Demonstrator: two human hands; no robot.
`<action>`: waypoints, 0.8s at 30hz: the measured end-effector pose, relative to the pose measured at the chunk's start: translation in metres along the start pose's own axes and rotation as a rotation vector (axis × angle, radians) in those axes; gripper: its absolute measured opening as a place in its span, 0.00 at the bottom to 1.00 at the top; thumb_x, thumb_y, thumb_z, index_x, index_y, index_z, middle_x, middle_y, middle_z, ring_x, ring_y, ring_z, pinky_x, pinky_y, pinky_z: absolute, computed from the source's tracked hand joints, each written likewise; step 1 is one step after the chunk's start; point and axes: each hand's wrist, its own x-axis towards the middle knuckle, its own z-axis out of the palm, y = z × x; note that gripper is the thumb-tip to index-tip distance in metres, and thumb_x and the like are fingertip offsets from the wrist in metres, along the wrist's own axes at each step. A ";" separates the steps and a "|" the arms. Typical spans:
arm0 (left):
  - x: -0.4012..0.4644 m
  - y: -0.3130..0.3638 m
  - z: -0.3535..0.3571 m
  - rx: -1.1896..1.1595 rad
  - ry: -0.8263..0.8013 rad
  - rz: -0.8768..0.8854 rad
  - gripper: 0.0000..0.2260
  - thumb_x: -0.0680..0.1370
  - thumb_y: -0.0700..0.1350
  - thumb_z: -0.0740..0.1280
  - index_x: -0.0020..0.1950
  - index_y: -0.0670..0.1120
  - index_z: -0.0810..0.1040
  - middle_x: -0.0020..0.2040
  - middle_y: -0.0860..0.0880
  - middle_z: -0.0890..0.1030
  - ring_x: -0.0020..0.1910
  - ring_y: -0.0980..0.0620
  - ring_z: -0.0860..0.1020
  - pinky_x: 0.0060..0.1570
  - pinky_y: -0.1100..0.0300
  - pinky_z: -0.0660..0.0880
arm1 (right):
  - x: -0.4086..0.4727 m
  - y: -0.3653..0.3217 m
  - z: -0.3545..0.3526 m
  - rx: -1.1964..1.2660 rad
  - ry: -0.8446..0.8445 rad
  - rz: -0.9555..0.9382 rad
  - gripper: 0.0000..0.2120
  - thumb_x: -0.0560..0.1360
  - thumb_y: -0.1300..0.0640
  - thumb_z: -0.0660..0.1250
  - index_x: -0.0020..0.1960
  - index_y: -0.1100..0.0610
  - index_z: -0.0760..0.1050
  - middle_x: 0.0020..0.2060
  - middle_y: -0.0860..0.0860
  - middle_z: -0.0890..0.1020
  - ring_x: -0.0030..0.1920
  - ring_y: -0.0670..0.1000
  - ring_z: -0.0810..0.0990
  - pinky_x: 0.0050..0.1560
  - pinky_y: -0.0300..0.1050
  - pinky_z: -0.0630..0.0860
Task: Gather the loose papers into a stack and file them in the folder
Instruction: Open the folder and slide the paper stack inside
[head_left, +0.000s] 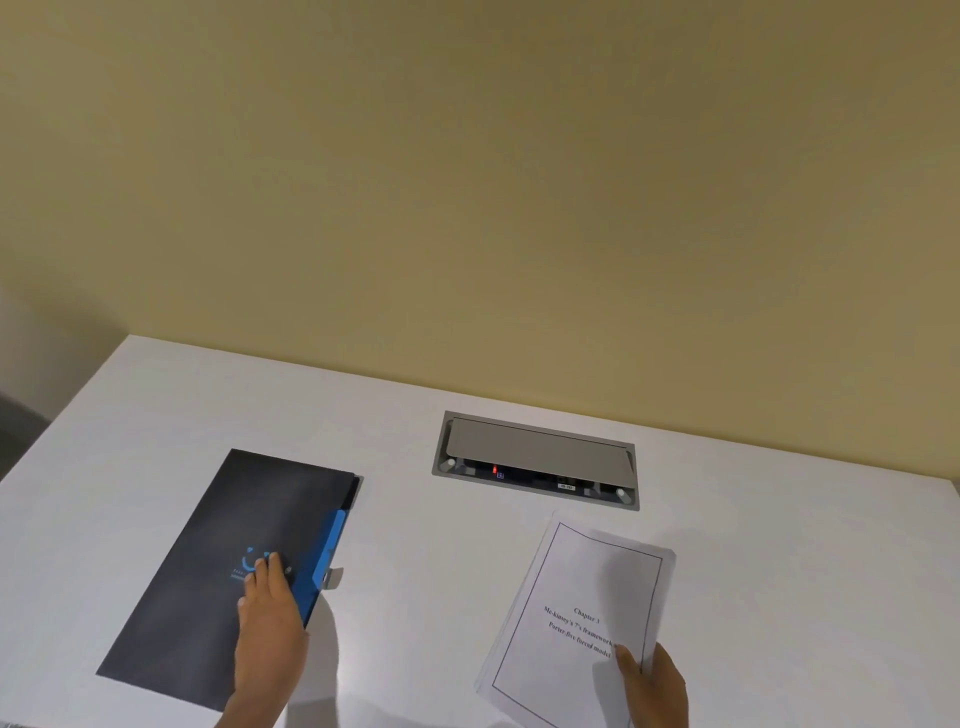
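Note:
A dark folder (228, 561) with a blue edge strip lies shut on the left of the white table (426, 571). My left hand (270, 618) rests flat on its cover near the right edge, fingers together, gripping nothing. On the right a stack of white printed papers (576, 613) with a bordered title page is lifted slightly. My right hand (652, 675) pinches its near right corner, thumb on top.
A grey cable box (535, 460) with a half-raised lid is sunk into the table behind the papers. A yellow wall (467, 208) runs along the table's far edge. The table's left edge drops off at the far left.

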 end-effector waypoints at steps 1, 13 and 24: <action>-0.001 0.002 -0.002 -0.063 0.003 -0.006 0.35 0.74 0.26 0.64 0.79 0.38 0.57 0.76 0.37 0.66 0.75 0.34 0.66 0.70 0.38 0.71 | -0.001 -0.004 -0.003 0.024 -0.004 -0.009 0.10 0.78 0.58 0.73 0.58 0.61 0.81 0.43 0.57 0.81 0.47 0.58 0.78 0.50 0.50 0.73; -0.047 0.064 -0.027 -0.304 -0.058 -0.023 0.29 0.81 0.32 0.57 0.81 0.50 0.60 0.32 0.45 0.73 0.26 0.50 0.69 0.26 0.58 0.66 | -0.038 -0.075 -0.060 0.430 -0.082 -0.126 0.08 0.78 0.57 0.73 0.52 0.45 0.83 0.43 0.35 0.87 0.41 0.34 0.85 0.43 0.40 0.75; -0.138 0.179 -0.022 -0.520 -0.176 0.053 0.25 0.84 0.39 0.59 0.81 0.46 0.60 0.65 0.43 0.79 0.54 0.48 0.79 0.63 0.57 0.73 | -0.069 -0.124 -0.081 0.346 -0.114 -0.522 0.07 0.82 0.58 0.68 0.57 0.47 0.80 0.48 0.38 0.87 0.50 0.37 0.85 0.48 0.28 0.78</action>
